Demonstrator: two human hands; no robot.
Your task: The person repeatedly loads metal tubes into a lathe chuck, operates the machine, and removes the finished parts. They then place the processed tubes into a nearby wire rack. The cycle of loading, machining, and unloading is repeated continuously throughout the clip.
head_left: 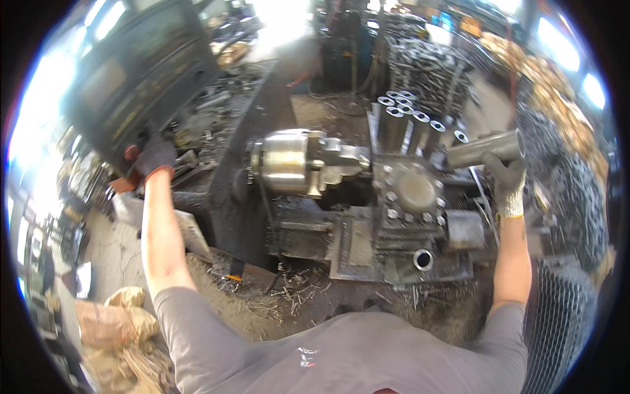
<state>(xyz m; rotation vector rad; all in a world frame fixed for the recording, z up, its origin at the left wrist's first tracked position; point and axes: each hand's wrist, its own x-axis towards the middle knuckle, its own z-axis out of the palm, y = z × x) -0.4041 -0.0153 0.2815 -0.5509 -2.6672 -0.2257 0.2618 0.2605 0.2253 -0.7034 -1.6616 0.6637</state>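
Gripping steel tube (478,150) in our right hand (507,176), long axis crosswise, chuck (286,163) leftward; left hand (156,157) by red knob (132,153), closure we can't tell.

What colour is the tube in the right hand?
The tube is dull grey; the head view shows it.

Toward nine o'clock the left hand (156,156) blurs, its hold unclear; at six the shirt (367,348) is cut off.
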